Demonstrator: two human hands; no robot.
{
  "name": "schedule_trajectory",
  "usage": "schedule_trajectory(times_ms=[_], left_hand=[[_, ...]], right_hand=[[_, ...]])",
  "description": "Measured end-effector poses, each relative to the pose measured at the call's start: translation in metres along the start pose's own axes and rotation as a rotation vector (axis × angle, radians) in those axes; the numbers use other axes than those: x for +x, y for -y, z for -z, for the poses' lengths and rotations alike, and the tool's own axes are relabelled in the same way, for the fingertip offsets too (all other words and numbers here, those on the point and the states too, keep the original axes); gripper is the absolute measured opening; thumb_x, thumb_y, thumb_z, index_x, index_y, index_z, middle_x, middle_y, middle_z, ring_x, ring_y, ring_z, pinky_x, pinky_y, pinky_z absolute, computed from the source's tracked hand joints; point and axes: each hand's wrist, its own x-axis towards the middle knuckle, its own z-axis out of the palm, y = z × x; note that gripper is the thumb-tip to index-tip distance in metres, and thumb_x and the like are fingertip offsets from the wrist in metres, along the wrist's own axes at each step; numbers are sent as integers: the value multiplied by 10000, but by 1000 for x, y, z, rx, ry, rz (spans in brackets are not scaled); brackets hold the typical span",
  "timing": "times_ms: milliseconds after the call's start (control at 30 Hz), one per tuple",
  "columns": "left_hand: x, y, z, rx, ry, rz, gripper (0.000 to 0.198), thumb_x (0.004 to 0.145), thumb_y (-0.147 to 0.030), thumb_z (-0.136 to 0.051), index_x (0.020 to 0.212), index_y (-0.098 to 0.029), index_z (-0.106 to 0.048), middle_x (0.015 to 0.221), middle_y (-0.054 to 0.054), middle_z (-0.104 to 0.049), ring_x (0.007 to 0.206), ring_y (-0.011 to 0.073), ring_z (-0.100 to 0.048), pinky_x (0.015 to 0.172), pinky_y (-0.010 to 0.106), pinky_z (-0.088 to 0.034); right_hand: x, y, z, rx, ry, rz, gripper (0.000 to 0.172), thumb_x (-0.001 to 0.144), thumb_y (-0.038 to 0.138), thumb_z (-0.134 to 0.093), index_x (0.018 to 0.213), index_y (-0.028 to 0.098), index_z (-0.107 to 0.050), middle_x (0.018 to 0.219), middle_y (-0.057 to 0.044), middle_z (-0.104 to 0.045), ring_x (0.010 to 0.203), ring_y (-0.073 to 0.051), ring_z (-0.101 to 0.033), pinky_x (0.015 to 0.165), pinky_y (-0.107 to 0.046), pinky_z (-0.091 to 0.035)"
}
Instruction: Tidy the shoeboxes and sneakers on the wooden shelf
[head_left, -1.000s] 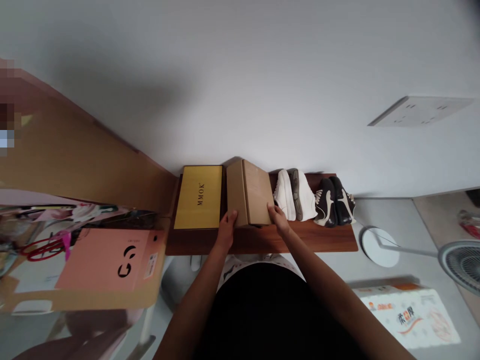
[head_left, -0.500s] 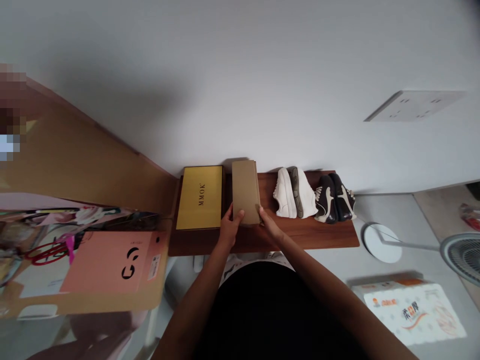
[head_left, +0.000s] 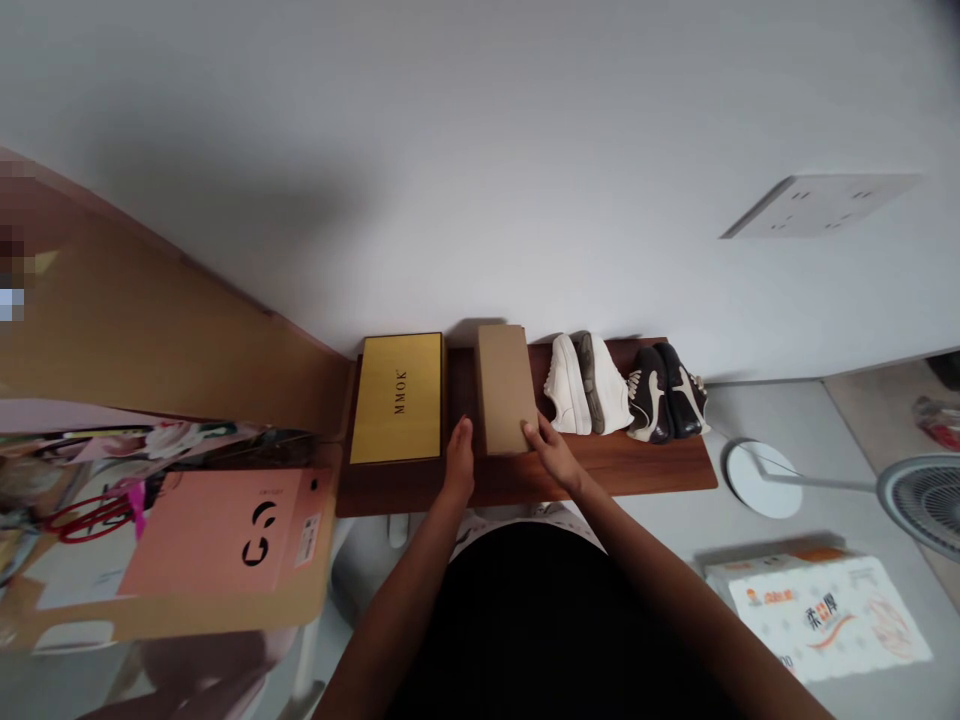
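"Where's the brown box point(head_left: 504, 380)?"
"On the wooden board point(head_left: 600, 466), between the yellow box point(head_left: 420, 400) and the white shoes point(head_left: 571, 395). The right hand point(head_left: 555, 452) touches its near corner; can't tell if it's gripping."
"Left hand point(head_left: 460, 465)?"
"Released, unclenched, just left of it."

- Gold box point(head_left: 379, 400), left of centre: "MMOK" in dark capitals, running sideways.
- Pink box point(head_left: 195, 530), near left: large black stylised letters, apparently "GO"; its white label point(head_left: 307, 541) is too small to read.
- White pack point(head_left: 855, 640), near right: "柔" and "厚", "00" by the left corner; orange lettering unclear.
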Motion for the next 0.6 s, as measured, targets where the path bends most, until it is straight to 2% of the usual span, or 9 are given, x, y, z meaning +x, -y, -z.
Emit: schedule_trajectory(times_ms=[67,133,267,333,467,600], left_hand=[[9,9,0,57,-60,20,530,857,-552,-657,1263,-212,-639,1490,122,-525,1444,254,-402,1191,393,-294],[15,17,-3,91,-75,105,534,824,-548,-696,1233,-208,-643,1483,149,-524,1446,272,-395,1171,420,-317],[11,24,-8,-16,73,292,482,804,-522,-728,1194,-251,-650,1418,136,-583,1356,272,-503,1026,454,-461],[4,22,-7,-69,100,287,488,787,-482,-760,1216,-280,-642,1380,112,-616,1282,245,-567,979,426,-493],[-8,13,2,-124,56,209,600,764,-418,-795,1319,-302,-600,1320,80,-663,1213,232,-618,980,410,-503],[-10,11,7,-108,6,99,644,772,-385,-796,1371,-292,-580,1365,68,-643,1248,228,-602,1053,389,-477]], right_hand=[[-1,-1,15,11,-44,27,810,864,649,-590,1551,287,-359,1552,-41,-453,1469,-254,-361,1219,-466,-273],[-2,-3,31,-4,-83,52,819,867,631,-592,1565,302,-319,1591,-35,-391,1496,-239,-307,1231,-468,-237],[-4,-7,55,-33,-108,91,736,873,603,-598,1521,310,-410,1587,-27,-398,1494,-239,-311,1239,-481,-210],[-4,-10,61,-31,-127,77,725,865,625,-595,1495,295,-456,1552,-36,-454,1477,-251,-345,1233,-491,-230],[-2,-15,62,-23,-171,-17,747,840,698,-577,1437,251,-544,1520,-67,-496,1454,-282,-384,1221,-496,-266],[7,-15,57,-2,-66,-144,787,790,653,-675,1450,247,-533,1498,-83,-520,1371,-310,-489,1146,-498,-395]])
